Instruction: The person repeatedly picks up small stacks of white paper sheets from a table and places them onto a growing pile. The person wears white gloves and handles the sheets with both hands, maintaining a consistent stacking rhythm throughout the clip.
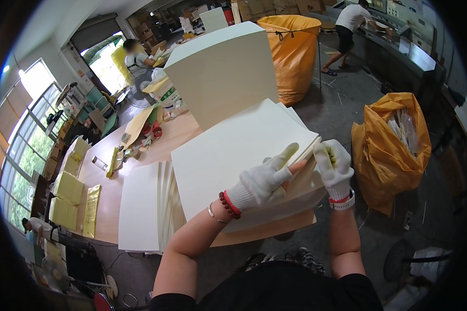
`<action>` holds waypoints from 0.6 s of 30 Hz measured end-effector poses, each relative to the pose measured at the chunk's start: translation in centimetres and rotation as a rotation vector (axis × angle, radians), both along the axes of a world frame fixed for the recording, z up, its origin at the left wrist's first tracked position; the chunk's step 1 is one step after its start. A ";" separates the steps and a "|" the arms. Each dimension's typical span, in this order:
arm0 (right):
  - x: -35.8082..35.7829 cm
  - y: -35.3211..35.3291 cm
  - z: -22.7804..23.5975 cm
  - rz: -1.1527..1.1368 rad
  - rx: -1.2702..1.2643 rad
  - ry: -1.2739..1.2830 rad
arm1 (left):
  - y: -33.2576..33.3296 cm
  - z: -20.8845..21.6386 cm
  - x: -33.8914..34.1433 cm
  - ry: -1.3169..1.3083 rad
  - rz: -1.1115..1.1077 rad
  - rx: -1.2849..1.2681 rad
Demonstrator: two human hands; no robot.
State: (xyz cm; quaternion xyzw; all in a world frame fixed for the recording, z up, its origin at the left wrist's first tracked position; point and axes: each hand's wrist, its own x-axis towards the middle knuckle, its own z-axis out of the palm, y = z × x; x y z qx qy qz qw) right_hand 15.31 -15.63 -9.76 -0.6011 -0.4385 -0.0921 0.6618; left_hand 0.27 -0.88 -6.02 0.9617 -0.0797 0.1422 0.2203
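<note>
Head view: partly open left hand (266, 180) touches, curled right hand (335, 165) pinches, white sheets (238, 147).

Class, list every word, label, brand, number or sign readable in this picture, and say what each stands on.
There is no text here to quote.
White bucket: green marks, too small to read surely.
Yellow packet on the table: faint marks, too small to read.
Top white sheet at the left hand: no print shows.
Orange bag at right: no print shows.
</note>
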 end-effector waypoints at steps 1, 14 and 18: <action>0.1 0.1 0.0 -0.016 0.007 -0.001 | 0.0 0.3 0.0 0.057 -0.007 -0.017; -0.2 0.1 0.0 -0.031 0.031 0.057 | 0.7 -2.2 0.5 -0.114 -0.031 -0.093; 0.5 0.0 -0.7 -0.185 0.040 -0.232 | 0.6 -1.2 0.1 -0.079 -0.016 -0.068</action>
